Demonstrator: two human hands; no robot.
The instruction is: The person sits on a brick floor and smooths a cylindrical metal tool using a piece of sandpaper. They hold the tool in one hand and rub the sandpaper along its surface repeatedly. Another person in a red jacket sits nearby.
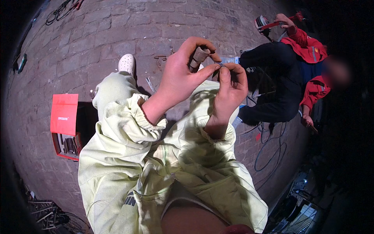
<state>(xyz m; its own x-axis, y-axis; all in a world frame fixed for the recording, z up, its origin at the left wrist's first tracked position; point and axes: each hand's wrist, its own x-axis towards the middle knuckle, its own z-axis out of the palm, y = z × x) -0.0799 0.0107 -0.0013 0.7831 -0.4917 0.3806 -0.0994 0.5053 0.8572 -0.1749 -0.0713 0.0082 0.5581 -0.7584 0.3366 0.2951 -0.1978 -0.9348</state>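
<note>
My left hand (176, 74) curls around a stepped, cylindrical metal part (200, 55), dull and brownish, its round end facing up. Its thumb and a fingertip also meet the fingertips of my right hand (233, 84). Between the two hands is a small dark grey piece (221, 65), pinched by my right thumb and fingers; most of it is hidden, so its kind cannot be told. Both hands are above my knees, over the paved floor (96, 38).
An open red box (65, 117) holds several dark metal pieces. Rusty scraps (160, 56) lie ahead. At right, a person in a red jacket (306, 46) grips a red tool (274, 25). A hose (264, 168) loops nearby. Metal bars (45, 215) are piled at lower left.
</note>
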